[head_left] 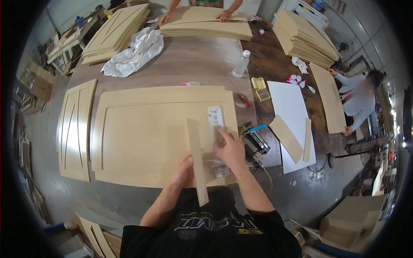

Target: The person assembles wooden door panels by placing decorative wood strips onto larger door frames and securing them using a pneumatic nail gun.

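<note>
My left hand [185, 172] is closed around a narrow beige wooden strip [197, 163], thumb against its edge, holding it tilted above a large framed panel [142, 137]. My right hand [232, 151] is over a white strip with handwriting [215, 116] at the panel's right side, index finger stretched forward and other fingers partly hidden. It seems to touch the white strip, whose middle it covers. The big panel lies flat on the table before me, with a raised border along its far and left sides.
Right of the panel lie a nail gun [256, 139] with a hose, a red-handled screwdriver [244, 99], a yellow box [258, 84] and a white board [292, 116]. A bottle [241, 63] and plastic sheet [135, 51] lie farther off. Two co-workers handle panels [206, 28] at the far side and right.
</note>
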`<action>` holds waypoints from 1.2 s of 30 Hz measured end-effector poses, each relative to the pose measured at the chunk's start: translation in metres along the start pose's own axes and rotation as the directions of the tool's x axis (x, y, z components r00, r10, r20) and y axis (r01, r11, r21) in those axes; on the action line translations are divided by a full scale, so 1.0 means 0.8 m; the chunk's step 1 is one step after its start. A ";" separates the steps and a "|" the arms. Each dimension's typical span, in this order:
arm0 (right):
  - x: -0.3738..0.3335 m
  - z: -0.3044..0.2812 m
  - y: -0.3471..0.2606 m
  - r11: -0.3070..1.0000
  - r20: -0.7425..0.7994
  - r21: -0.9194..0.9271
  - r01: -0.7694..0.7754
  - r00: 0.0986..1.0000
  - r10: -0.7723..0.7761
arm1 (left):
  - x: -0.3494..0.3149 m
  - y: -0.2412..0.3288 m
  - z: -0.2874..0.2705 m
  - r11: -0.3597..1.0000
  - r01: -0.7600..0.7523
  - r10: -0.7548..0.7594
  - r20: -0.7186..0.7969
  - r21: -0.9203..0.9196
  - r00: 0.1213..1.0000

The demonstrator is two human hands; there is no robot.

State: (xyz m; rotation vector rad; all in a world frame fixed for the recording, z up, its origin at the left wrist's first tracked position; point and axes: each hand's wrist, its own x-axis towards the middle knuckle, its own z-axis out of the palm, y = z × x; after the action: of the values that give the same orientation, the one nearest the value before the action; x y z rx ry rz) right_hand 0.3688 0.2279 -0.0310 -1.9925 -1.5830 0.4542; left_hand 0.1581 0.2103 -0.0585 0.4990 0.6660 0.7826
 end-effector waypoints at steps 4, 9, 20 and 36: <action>-0.006 0.006 -0.017 0.991 0.031 -0.124 -0.044 0.998 0.048 | -0.003 -0.013 -0.014 1.000 -0.024 0.024 -0.021 0.005 0.999; 0.020 0.014 0.015 0.962 -0.154 -0.272 0.035 0.985 -0.079 | -0.002 -0.021 -0.014 0.999 -0.034 0.033 -0.037 -0.023 0.999; 0.068 -0.060 0.264 0.902 -0.019 -0.426 0.069 0.996 -0.085 | 0.014 -0.028 -0.022 0.995 -0.068 0.065 -0.035 -0.075 0.997; 0.245 -0.096 0.075 0.954 -0.366 0.012 0.300 0.889 -0.275 | -0.002 -0.041 -0.018 0.983 -0.165 0.153 -0.144 -0.075 0.978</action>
State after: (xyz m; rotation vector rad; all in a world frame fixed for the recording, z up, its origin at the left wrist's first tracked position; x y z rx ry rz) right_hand 0.5082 0.3921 0.0076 -1.6361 -1.5642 0.0193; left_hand 0.1627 0.1913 -0.0886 0.4256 0.7229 0.9996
